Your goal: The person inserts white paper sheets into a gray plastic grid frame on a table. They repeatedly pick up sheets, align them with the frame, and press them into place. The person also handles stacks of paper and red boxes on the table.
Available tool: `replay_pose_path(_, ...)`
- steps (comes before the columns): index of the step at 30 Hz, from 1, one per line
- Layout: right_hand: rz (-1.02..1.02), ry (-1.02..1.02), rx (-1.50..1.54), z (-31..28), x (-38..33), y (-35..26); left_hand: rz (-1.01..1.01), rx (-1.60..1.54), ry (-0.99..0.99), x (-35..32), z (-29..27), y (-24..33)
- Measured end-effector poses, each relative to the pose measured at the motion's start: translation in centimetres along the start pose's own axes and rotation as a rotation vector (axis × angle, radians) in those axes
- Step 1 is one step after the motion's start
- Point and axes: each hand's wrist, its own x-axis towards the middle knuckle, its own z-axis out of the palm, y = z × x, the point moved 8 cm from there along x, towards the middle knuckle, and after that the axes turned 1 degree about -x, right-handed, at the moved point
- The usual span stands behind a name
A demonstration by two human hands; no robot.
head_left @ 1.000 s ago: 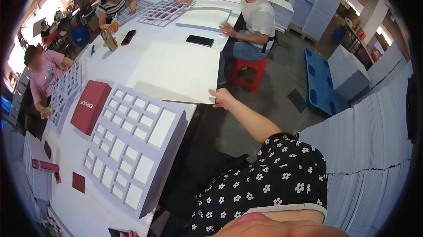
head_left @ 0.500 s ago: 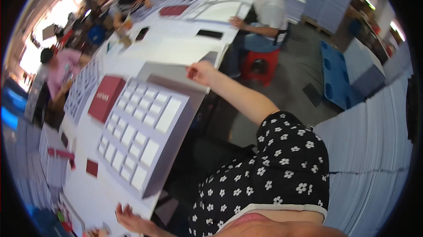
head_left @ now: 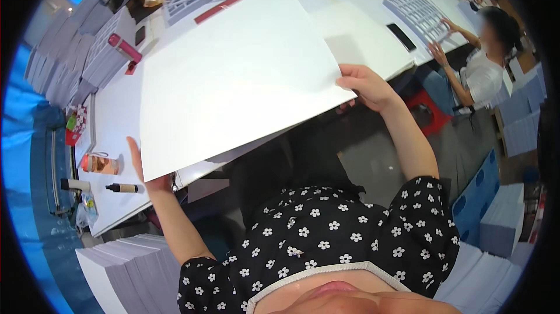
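Over the table (head_left: 119,124), both hands (head_left: 369,85) touch a white sheet (head_left: 233,80) (right gripping).

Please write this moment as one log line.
right hand: gripping flat white sheet near right corner | left hand: at its lower-left corner, partly hidden | nearby: black rectangular phone on white table

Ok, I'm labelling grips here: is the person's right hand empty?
No, the right hand holds the white board near its right-hand corner.
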Motion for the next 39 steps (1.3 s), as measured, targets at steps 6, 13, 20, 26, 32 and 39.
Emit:
replay_pose_path(6, -0.164, 0.114, -0.516, -5.5, 3.3, -0.6, -0.065, 0.606, -0.271, -0.2, 2.5, -1.2)
replay_pose_path(13, -0.202, 0.061, -0.276, -7.7, 3.3, -2.5, -0.116, 0.223, -0.014, 1.8, 4.7, -4.1)
replay_pose_path(20, -0.221, 0.067, -0.375, -9.9, 2.7, -1.5, -0.157, 0.284, -0.304, 3.3, 4.9, -2.9)
replay_pose_path(26, -0.171, 0.120, -0.381, -10.5, 2.9, -0.2, 0.031, 0.538, 0.039, 3.0, 5.2, -4.4)
replay_pose_path(32, -0.111, 0.275, -0.358, -11.1, 2.6, 1.8, 0.222, 0.594, 0.004, 1.5, 6.8, -5.1)
replay_pose_path(39, -0.188, 0.521, -0.561, -13.4, 2.5, 5.2, 0.159, 0.654, 0.036, 3.0, 5.7, -6.4)
